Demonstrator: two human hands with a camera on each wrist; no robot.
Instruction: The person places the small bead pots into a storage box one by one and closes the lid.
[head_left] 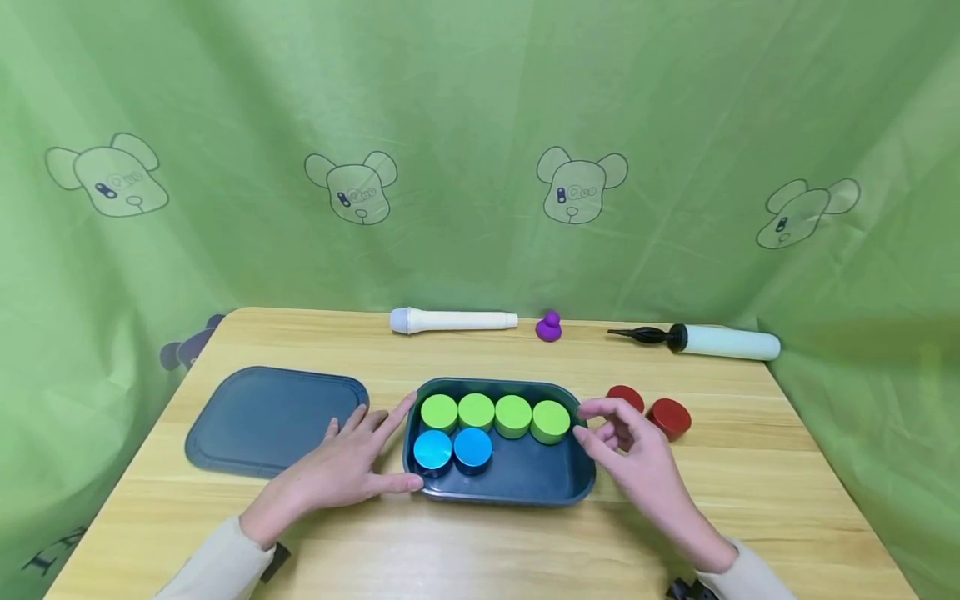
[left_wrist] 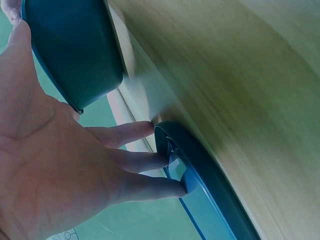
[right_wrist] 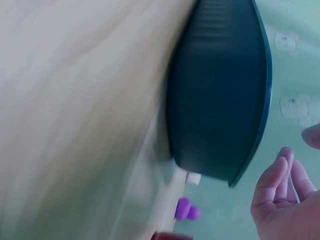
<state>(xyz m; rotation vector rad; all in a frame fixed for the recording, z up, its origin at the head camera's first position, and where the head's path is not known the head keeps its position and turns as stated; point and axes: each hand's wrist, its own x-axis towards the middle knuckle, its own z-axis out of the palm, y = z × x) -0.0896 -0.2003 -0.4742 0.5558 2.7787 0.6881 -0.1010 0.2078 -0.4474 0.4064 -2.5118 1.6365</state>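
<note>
A dark blue-green tray (head_left: pixel 532 481) holds a row of several green round blocks (head_left: pixel 513 414) along its far side. Two blue round blocks (head_left: pixel 472 448) sit in its near left part. My left hand (head_left: pixel 337 471) is spread out, thumb and forefinger at the tray's left rim. Its other fingertips reach the edge of the flat dark lid (head_left: pixel 262 417), as the left wrist view shows. At the tray's right rim hovers my right hand (head_left: pixel 637 458), fingers loosely bent and nothing between them. Two red round blocks (head_left: pixel 670 418) stand just behind it, one partly hidden by the fingers.
Along the table's back edge lie a white microphone-shaped object (head_left: pixel 453 321), a small purple knobbed piece (head_left: pixel 550 327) and a white hand pump (head_left: pixel 727 342) with a black nozzle. A green curtain (head_left: pixel 480 100) hangs behind the wooden table (head_left: pixel 420 558).
</note>
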